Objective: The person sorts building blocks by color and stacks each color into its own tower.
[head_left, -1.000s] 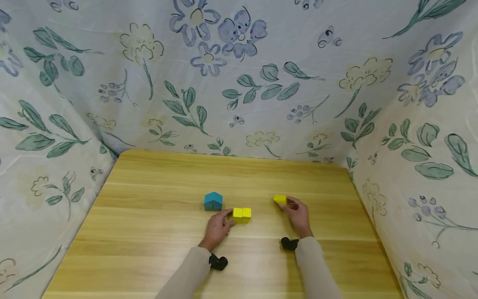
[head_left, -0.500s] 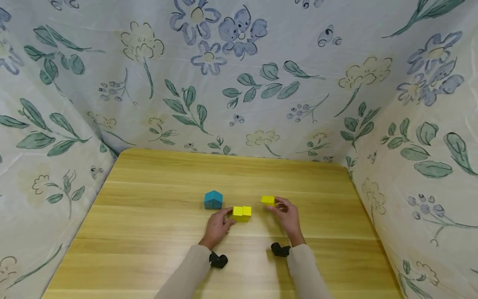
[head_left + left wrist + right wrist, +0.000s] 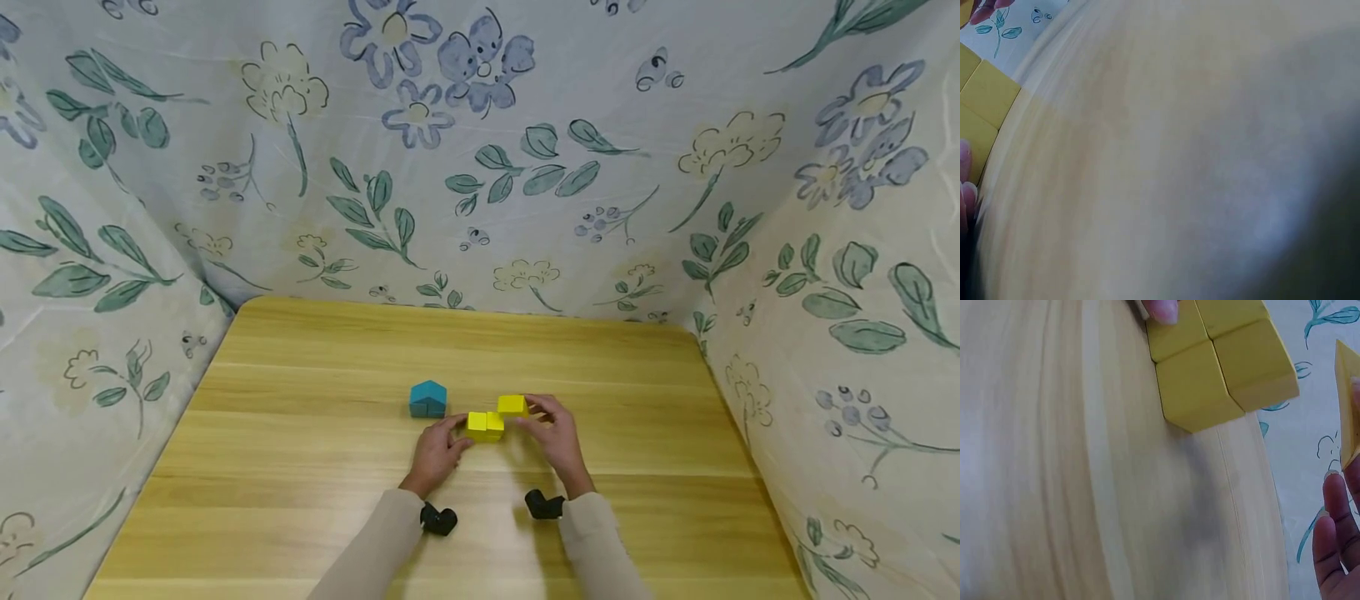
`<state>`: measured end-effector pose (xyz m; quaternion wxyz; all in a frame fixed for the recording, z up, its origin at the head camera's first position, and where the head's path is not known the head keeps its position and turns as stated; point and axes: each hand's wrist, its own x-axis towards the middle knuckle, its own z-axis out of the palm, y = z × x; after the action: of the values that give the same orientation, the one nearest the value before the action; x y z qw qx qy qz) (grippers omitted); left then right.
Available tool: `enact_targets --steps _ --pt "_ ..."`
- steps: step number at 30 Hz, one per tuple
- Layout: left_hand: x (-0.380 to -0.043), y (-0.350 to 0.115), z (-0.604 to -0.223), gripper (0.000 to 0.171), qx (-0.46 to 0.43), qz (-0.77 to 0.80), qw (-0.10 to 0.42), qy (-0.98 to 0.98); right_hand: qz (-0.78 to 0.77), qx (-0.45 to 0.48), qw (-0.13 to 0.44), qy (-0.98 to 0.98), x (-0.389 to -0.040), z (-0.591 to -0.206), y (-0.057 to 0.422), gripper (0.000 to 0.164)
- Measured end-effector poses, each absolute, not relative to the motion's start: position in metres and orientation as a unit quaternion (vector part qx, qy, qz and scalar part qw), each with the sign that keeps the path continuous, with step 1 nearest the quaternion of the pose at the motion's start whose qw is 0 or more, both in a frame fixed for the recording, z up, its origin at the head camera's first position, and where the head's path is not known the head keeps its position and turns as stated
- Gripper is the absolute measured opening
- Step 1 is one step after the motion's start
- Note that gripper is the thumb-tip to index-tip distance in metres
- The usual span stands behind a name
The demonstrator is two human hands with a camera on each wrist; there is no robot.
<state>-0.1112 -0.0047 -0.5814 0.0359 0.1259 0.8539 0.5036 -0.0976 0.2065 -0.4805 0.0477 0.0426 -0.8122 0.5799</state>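
Two yellow cubes (image 3: 485, 425) sit side by side on the wooden table (image 3: 300, 433); the right wrist view shows the pair of cubes (image 3: 1216, 359) close up. My left hand (image 3: 438, 450) touches the left cube with its fingertips (image 3: 1161, 309). My right hand (image 3: 551, 429) pinches a third yellow cube (image 3: 513, 405), held just above and to the right of the pair; its edge (image 3: 1346, 400) shows in the right wrist view. A teal house-shaped block (image 3: 428, 399) stands left of the pair.
Floral cloth walls (image 3: 480, 167) close in the table at the back and both sides. The left wrist view is mostly blurred table (image 3: 1179, 156) with the yellow cubes (image 3: 985, 106) at its left edge.
My right hand has carried the third yellow cube leftward, from well apart to right beside the pair. The left hand has stayed on the pair.
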Motion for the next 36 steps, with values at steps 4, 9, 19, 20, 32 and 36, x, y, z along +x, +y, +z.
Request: enact_targets --steps 4,9,19,20,32,36 --pt "-0.111 -0.004 -0.581 0.045 0.128 0.504 0.034 0.853 0.577 0.054 0.038 -0.814 -0.097 -0.481 0.199 0.035" --pt "-0.111 -0.004 -0.582 0.045 0.125 0.501 0.034 0.855 0.573 0.066 0.032 -0.817 -0.098 -0.483 0.193 0.035" --pt "-0.111 -0.005 -0.580 0.046 0.122 0.504 0.043 0.854 0.547 0.084 0.036 -0.832 -0.111 -0.520 0.192 0.035" --pt "-0.111 -0.005 -0.580 0.046 0.122 0.503 0.043 0.855 0.547 0.085 0.033 -0.832 -0.111 -0.520 0.191 0.034" --pt "-0.111 -0.006 -0.579 0.045 0.126 0.501 0.041 0.855 0.530 0.103 0.020 -0.842 -0.113 -0.522 0.186 0.034" --pt "-0.111 -0.006 -0.578 0.046 0.124 0.504 0.043 0.854 0.526 0.097 0.014 -0.845 -0.113 -0.523 0.186 0.034"
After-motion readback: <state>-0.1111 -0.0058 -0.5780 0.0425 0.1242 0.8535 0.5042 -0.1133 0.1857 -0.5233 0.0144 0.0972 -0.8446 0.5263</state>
